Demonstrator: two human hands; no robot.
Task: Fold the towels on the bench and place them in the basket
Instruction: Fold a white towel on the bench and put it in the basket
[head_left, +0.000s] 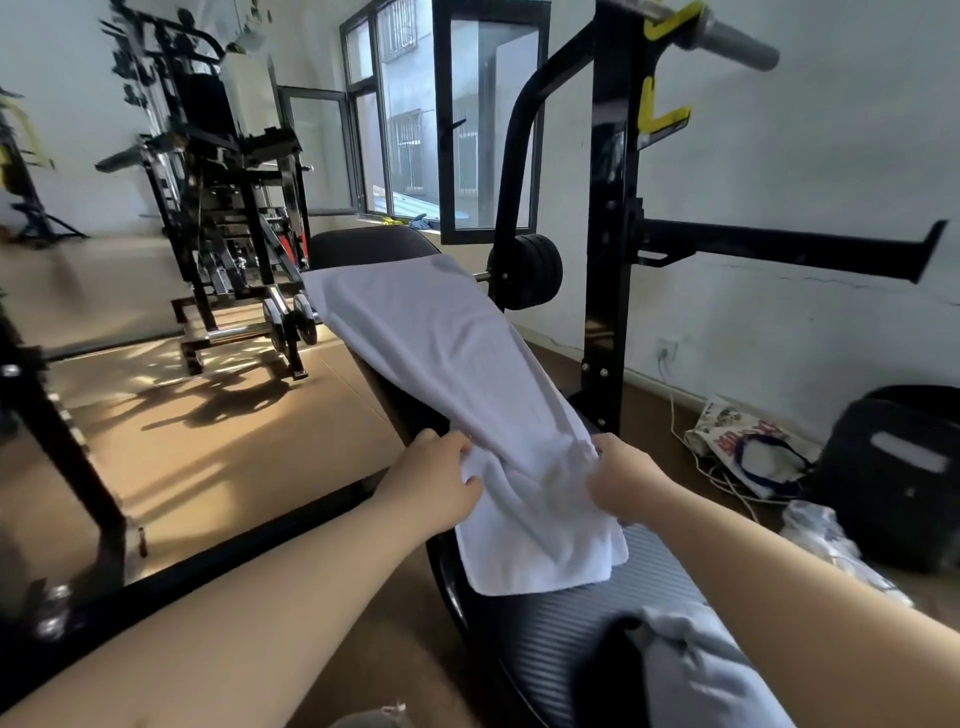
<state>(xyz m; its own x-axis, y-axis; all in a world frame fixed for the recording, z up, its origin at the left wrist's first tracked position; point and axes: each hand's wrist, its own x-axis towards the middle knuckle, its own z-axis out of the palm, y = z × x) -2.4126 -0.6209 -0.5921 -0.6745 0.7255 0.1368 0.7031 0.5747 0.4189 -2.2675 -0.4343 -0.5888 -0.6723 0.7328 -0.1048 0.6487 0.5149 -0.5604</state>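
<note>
I have both arms stretched forward, left hand (431, 483) and right hand (621, 480) level, fingers (460, 442) curled, pinching opposite side edges of the white towel (457, 353) lying lengthwise along the inclined surface (571, 639).

The bench (571, 634) is running from centre to lower right, bearing a white towel (467, 374) and possibly a pale-blue cloth (691, 670).

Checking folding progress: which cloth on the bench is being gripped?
The white towel, gripped by left hand and right hand; the nearer pale blue cloth lies unheld.
</note>
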